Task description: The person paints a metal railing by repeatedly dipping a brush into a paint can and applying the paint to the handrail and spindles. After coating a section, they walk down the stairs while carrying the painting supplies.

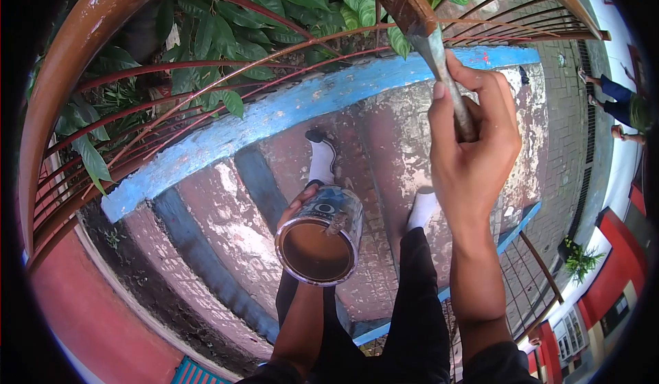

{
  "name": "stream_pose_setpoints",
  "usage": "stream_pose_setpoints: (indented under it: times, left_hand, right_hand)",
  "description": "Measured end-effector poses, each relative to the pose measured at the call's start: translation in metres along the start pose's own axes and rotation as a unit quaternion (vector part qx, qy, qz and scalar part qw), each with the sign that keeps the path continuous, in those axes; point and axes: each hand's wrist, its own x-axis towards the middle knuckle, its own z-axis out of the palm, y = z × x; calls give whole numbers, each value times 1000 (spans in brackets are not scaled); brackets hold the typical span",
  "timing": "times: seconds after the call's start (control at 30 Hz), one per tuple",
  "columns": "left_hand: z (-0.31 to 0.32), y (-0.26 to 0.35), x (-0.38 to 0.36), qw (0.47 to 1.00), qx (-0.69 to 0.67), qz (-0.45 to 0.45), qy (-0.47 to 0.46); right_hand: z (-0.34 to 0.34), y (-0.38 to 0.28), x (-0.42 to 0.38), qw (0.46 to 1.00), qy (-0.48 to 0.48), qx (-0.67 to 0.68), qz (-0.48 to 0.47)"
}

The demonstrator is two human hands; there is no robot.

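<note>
My right hand is closed on the handle of a paintbrush, raised at the upper right. Brown paint coats the bristles, which point up toward the railing with thin reddish-brown bars. Lower down, my left hand wraps round the side of a paint can, partly hidden behind it. The can is tilted so that its open mouth faces me, with brown paint inside and drips on its rim and label.
Below me is a worn, peeling concrete surface with a blue-painted edge. Leafy plants grow through and behind the railing. A thick brown rail curves at the left. Another person is on the paved path at the far right.
</note>
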Motion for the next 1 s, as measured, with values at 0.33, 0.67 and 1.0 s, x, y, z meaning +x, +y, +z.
stream_pose_setpoints:
  times: [0.33,0.67,1.0]
  left_hand:
    - [-10,-22,-20,995,99,0,-1]
    - [-7,-18,-21,994,110,-22,10]
    - [11,-1,-2,1000,5,-6,0]
  right_hand:
    - [-6,5,5,993,65,12,98]
    - [21,-14,-25,1000,10,18,-6]
    - [17,29,1,999,-22,0,-29]
